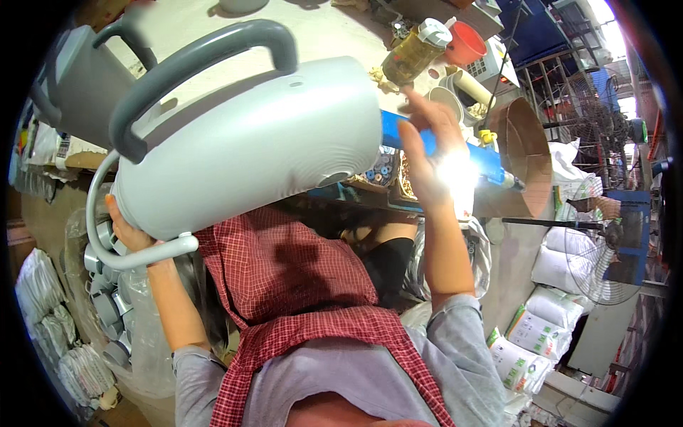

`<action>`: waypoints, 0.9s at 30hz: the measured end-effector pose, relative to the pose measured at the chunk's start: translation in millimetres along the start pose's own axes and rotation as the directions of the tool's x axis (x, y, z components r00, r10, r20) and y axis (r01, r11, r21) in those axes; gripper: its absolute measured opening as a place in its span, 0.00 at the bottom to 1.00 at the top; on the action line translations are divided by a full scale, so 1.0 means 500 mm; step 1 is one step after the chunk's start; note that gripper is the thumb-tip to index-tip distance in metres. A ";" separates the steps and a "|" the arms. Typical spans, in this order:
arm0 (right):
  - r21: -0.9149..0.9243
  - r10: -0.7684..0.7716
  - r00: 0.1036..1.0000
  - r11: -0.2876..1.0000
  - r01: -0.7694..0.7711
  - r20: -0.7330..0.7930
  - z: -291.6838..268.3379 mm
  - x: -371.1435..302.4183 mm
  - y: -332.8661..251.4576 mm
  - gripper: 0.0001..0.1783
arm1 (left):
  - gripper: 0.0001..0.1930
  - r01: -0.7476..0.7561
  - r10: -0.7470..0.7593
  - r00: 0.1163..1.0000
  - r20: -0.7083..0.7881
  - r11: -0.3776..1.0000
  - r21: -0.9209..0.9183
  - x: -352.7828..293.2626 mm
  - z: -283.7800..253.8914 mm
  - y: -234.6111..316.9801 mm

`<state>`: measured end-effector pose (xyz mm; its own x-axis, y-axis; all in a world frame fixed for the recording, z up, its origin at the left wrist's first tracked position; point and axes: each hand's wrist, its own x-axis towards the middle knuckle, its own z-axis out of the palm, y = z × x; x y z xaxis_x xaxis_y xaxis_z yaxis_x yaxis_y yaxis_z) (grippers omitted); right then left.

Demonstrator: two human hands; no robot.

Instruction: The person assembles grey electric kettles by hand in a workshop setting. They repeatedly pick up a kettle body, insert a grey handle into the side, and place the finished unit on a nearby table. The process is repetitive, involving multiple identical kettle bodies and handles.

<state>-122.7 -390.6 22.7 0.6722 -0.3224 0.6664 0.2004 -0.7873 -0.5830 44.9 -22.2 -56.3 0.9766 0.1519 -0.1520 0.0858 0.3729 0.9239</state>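
Observation:
A large pale grey pot-shaped housing (249, 142) lies tilted on its side across the front of me. A dark grey curved handle (206, 53) arches over its upper side, and a pale grey bail (142, 257) loops round its left end. My left hand (131, 231) supports that end from below, its fingers partly hidden. Beyond the right end, my right hand (434, 153) is around a blue, slim powered screwdriver (487, 164), thumb in front and some fingers raised. The metal tip points right, away from the housing. Bright glare covers part of this hand.
Another grey housing (96, 92) stands on the bench at left. Bins of small hardware (380, 171) sit beyond my lap. A jar (416, 53), a red cup (466, 44) and a brown curved sheet (523, 142) stand at right. Grey parts (107, 313) fill a bag at lower left.

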 end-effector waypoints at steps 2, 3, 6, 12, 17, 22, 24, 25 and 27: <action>0.209 0.192 0.981 0.959 -0.190 0.011 -0.011 -0.025 -0.012 0.17 | 0.25 -0.043 0.044 0.998 0.038 0.999 -0.029 0.000 0.037 -0.007; 0.234 0.265 0.964 0.938 -0.255 -0.012 -0.018 -0.038 -0.004 0.16 | 0.25 -0.083 0.085 0.995 0.059 0.996 -0.029 -0.004 0.065 -0.014; 0.344 0.448 0.892 0.849 -0.402 -0.062 -0.034 -0.062 0.015 0.14 | 0.26 -0.113 0.115 0.983 0.144 0.993 -0.018 -0.011 0.102 -0.036; 0.334 0.420 0.905 0.865 -0.374 -0.074 -0.043 -0.059 0.026 0.14 | 0.27 -0.074 0.079 0.983 0.165 0.997 -0.033 -0.014 0.131 -0.057; 0.202 0.401 0.915 0.901 -0.385 -0.046 -0.041 -0.068 0.035 0.17 | 0.28 -0.174 0.148 0.975 0.164 0.971 0.161 0.026 0.098 -0.095; -0.040 -0.034 0.997 0.999 0.031 -0.064 -0.037 0.064 0.003 0.25 | 0.25 -0.196 0.170 0.952 0.254 0.978 0.079 0.031 0.089 -0.091; 0.197 -0.021 0.999 0.980 0.013 0.034 0.013 0.108 0.015 0.27 | 0.25 -0.211 0.187 0.947 0.259 0.975 0.065 0.028 0.102 -0.086; 0.305 0.012 0.995 0.952 -0.042 0.101 0.042 0.120 0.020 0.28 | 0.25 -0.217 0.194 0.948 0.254 0.974 0.065 0.029 0.102 -0.084; 0.360 0.110 0.970 0.915 -0.184 0.218 0.053 0.126 0.011 0.23 | 0.25 -0.222 0.196 0.951 0.241 0.971 0.087 0.031 0.101 -0.079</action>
<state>-60.2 -401.3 49.0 0.8291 -0.2846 0.4812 0.3159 -0.4715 -0.8233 66.7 -80.5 -77.4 0.9926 -0.0031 0.1211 -0.1166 0.2491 0.9614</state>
